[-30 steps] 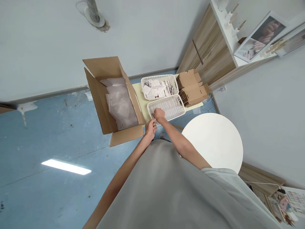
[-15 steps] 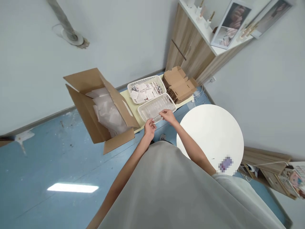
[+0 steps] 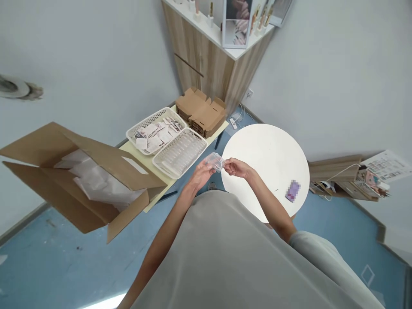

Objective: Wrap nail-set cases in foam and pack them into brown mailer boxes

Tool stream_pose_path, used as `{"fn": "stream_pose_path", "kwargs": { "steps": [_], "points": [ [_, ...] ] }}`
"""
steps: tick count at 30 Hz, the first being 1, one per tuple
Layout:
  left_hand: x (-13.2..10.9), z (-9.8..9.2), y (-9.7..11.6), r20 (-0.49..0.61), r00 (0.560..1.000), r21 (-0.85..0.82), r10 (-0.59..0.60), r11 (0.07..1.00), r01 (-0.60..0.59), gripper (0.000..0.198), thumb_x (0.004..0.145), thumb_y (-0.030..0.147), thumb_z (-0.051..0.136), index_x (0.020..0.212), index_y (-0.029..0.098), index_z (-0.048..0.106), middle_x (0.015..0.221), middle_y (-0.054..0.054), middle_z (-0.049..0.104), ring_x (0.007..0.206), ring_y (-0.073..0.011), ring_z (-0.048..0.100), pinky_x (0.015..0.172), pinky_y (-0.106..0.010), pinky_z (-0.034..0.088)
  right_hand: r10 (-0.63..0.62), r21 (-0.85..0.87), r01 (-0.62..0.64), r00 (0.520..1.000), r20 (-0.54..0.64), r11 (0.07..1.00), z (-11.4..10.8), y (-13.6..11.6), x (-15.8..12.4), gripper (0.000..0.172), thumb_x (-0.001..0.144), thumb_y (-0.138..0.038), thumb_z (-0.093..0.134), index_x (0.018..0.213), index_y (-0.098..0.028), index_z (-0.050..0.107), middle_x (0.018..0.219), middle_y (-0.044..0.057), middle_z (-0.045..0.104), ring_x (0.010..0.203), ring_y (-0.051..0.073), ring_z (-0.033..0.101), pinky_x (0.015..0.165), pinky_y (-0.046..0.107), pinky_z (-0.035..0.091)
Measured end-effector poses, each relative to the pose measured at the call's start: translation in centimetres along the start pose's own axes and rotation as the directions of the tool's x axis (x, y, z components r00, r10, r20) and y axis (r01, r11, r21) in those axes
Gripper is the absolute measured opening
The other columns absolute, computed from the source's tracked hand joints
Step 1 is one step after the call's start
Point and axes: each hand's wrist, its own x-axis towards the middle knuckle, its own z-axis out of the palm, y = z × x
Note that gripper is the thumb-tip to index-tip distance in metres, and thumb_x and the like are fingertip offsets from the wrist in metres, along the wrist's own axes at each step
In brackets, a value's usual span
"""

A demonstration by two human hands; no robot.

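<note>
A small clear plastic box (image 3: 215, 161) is held in front of my body, between the yellow bench and the round table. My left hand (image 3: 202, 173) cups it from the left, fingers curled around its side. The closed fingers of my right hand (image 3: 237, 167) pinch its right end, over the table's edge. Beyond my left hand lies a white basket (image 3: 175, 175) with rows of clear plastic pieces. Another white basket (image 3: 130, 132) beside it holds many small printed cards or packets. Faint reddish marks show through the box; I cannot tell what they are.
Flattened cardboard boxes (image 3: 209, 116) are stacked on the yellow bench (image 3: 154, 198). A large open carton (image 3: 128, 171) with white translucent bags stands left. The white round table (image 3: 257, 150) carries a blurred purple item (image 3: 292, 191). A wooden cabinet (image 3: 206, 56) stands behind.
My view has turned to the right. Both hands have come away from above the clear-piece basket toward the round table, and the clear box now shows plainly between them.
</note>
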Motion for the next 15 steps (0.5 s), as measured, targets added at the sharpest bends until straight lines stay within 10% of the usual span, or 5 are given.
{"fn": "stream_pose_path", "kwargs": {
  "steps": [7, 15],
  "points": [
    [1.5, 1.7, -1.1, 0.101, 0.994, 0.068, -0.04, 0.997, 0.033, 0.075, 0.078, 0.037, 0.096, 0.148, 0.023, 0.071, 0.144, -0.014, 0.078, 0.135, -0.034, 0.071, 0.114, -0.048, 0.052, -0.026, 0.063, 0.03, 0.998, -0.063, 0.998, -1.5, 0.3, -2.8, 0.026, 0.083, -0.031, 0.071, 0.075, -0.024, 0.047, 0.061, -0.007, 0.047, 0.05, 0.007, 0.037, 0.044, 0.017, 0.024],
    [1.3, 3.1, -0.6, 0.082, 0.994, 0.122, -0.076, 0.99, 0.066, 0.087, 0.075, 0.035, 0.102, 0.153, 0.022, 0.066, 0.144, -0.019, 0.078, 0.129, -0.0346, 0.075, 0.104, -0.043, 0.056, -0.056, 0.043, 0.06, 0.994, -0.089, 0.997, -1.9, 0.2, -4.6, 0.028, 0.083, -0.032, 0.076, 0.071, -0.023, 0.052, 0.059, -0.007, 0.047, 0.05, 0.007, 0.041, 0.044, 0.016, 0.027]
  ]
}}
